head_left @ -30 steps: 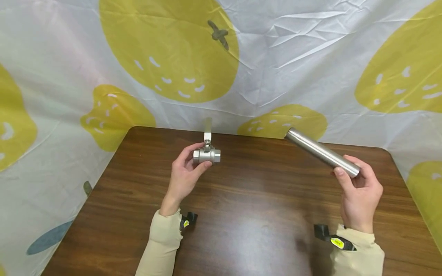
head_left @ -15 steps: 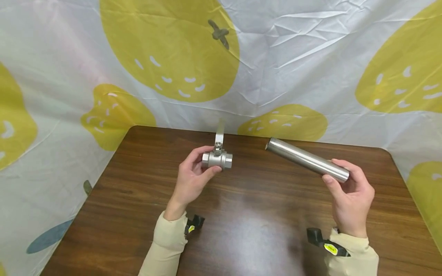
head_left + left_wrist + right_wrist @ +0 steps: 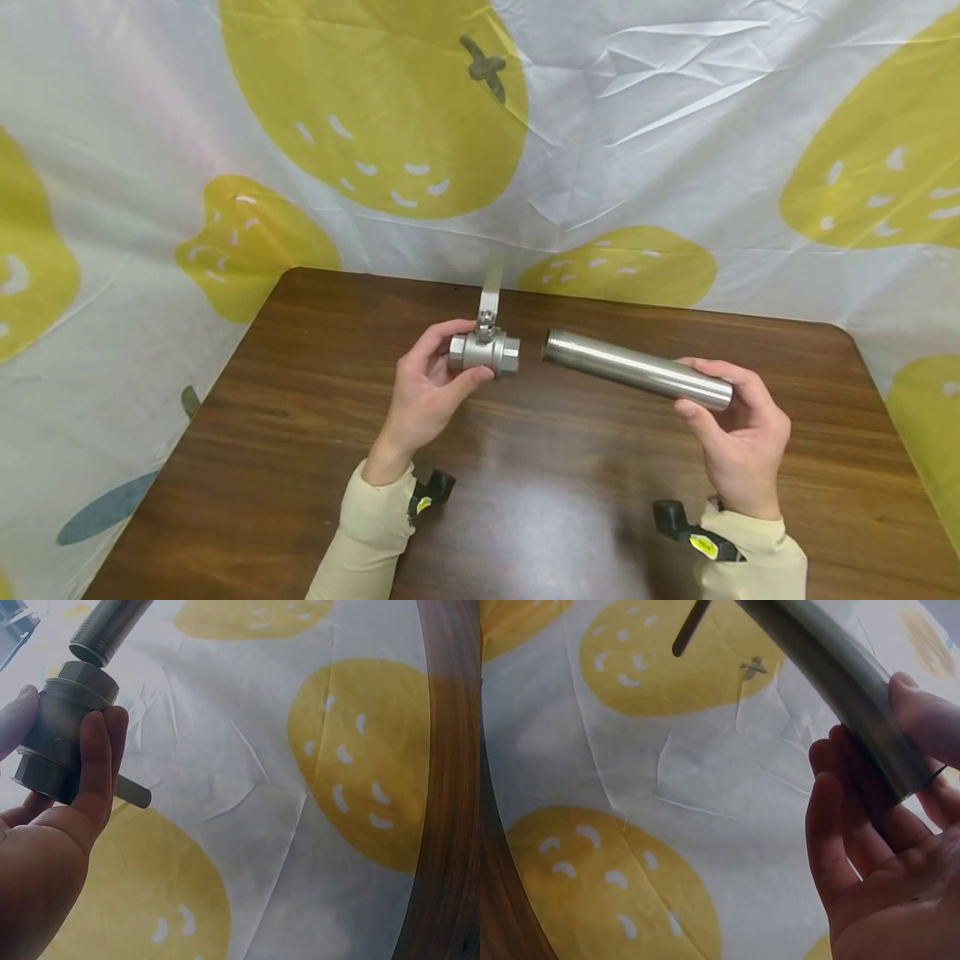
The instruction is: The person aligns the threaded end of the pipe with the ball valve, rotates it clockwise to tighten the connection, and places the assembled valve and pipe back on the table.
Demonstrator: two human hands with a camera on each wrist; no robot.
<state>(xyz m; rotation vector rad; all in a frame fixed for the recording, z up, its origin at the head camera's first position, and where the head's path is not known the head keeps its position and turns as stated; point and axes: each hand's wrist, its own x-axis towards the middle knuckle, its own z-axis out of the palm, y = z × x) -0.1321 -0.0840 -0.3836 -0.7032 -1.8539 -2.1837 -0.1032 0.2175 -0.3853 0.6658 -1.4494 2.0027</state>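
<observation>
My left hand grips a silver ball valve by its hex-ended body, above the table. The valve's lever handle points away toward the back. My right hand holds a metal pipe near its plain right end, thumb in front and fingers behind. The pipe's threaded left end faces the valve's right opening, with a small gap between them in the head view. It slopes slightly down to the right. In the left wrist view the pipe's threaded end stands just off the valve's hex end.
Beneath both hands lies a brown wood-grain table. A white cloth printed with yellow fruit hangs behind it and along the sides. Each wrist wears a black camera mount, one on the left and one on the right.
My right hand has brought the pipe leftward and levelled it somewhat, its threaded end nearing the valve. My left hand has shifted right and slightly nearer with the valve.
</observation>
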